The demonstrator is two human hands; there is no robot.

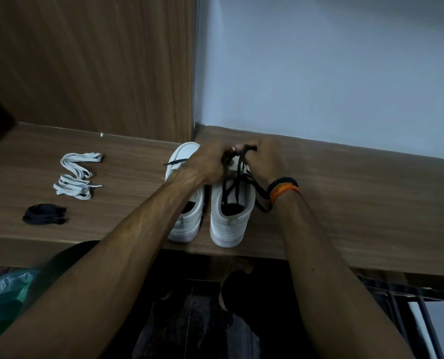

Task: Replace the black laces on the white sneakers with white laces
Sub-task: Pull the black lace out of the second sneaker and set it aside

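Sneakers — a white pair — stand side by side at the front edge of the wooden shelf (pixel 345 198), heels toward the person, likely so the eyelets are within easy reach. Over the toe end of the right sneaker (pixel 232 206), both hands work the black lace (pixel 237 177): the left hand (pixel 208 164) and right hand (pixel 263 161) each have fingers curled and pinching strands, lifting them clear of the shoe so the slack hangs in loops toward the heel. This looks like unthreading, with the lace partly out. On the left sneaker (pixel 187 203) a black lace end (pixel 175 161) pokes out near the toe. Well to the left lie the white laces (pixel 77 174), loosely folded, ready as replacements, and nearer the edge a small black bundle (pixel 45 214) — what it is I cannot tell.
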